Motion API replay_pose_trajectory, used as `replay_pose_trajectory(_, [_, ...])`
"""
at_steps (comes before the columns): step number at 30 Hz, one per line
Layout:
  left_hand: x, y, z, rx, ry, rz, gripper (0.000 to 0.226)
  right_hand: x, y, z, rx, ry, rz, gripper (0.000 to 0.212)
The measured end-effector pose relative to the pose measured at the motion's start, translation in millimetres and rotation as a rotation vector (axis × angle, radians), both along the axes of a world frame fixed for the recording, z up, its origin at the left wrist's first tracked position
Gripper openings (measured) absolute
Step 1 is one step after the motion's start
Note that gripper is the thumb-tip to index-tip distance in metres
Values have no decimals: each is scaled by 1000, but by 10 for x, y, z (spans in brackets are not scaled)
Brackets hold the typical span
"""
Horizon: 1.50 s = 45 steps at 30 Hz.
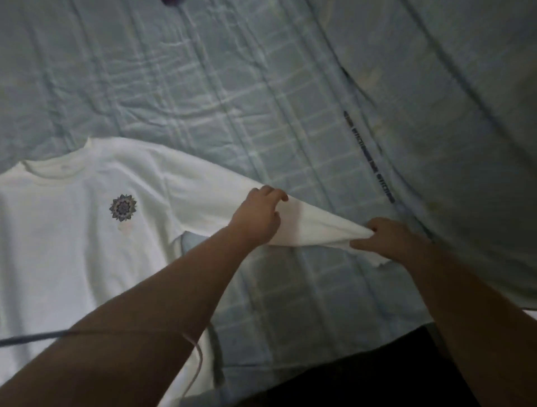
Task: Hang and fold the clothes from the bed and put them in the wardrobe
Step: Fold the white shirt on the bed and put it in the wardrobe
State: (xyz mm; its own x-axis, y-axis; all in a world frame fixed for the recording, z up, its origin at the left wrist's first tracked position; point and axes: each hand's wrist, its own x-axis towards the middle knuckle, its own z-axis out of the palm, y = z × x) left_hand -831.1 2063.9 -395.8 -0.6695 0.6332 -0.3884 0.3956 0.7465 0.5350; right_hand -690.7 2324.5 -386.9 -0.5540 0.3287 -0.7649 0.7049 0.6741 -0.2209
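A white long-sleeved shirt (75, 232) with a small dark flower print on the chest lies face up on the left of the bed, collar toward the far side. Its sleeve stretches out to the right across the sheet. My left hand (257, 216) pinches the sleeve near its middle. My right hand (389, 236) grips the sleeve's cuff end, bunching the cloth. Both forearms reach in from the bottom edge and cover part of the shirt's lower body.
The bed is covered with a wrinkled pale blue checked sheet (218, 87). A dark printed strip (369, 157) runs along a fold at the right. A dark item (171, 2) peeks in at the top edge. The dark floor (363, 377) shows below the bed's near edge.
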Motion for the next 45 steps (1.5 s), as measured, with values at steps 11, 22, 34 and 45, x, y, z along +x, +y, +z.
replay_pose_trajectory(11, [-448, 386, -352, -259, -71, -69, 28, 295, 155, -290, -44, 166, -397, 14])
replay_pose_trajectory(22, [-275, 440, -315, 48, 172, 211, 12, 465, -142, -136, 135, 718, -746, 11])
replay_pose_trajectory(34, [441, 530, -289, 283, 71, 247, 41, 387, -271, -287, 291, 559, -614, 18])
replay_pose_trajectory(45, [254, 22, 81, 690, -1153, 1100, 44, -292, -1117, 72, -221, 797, -329, 28])
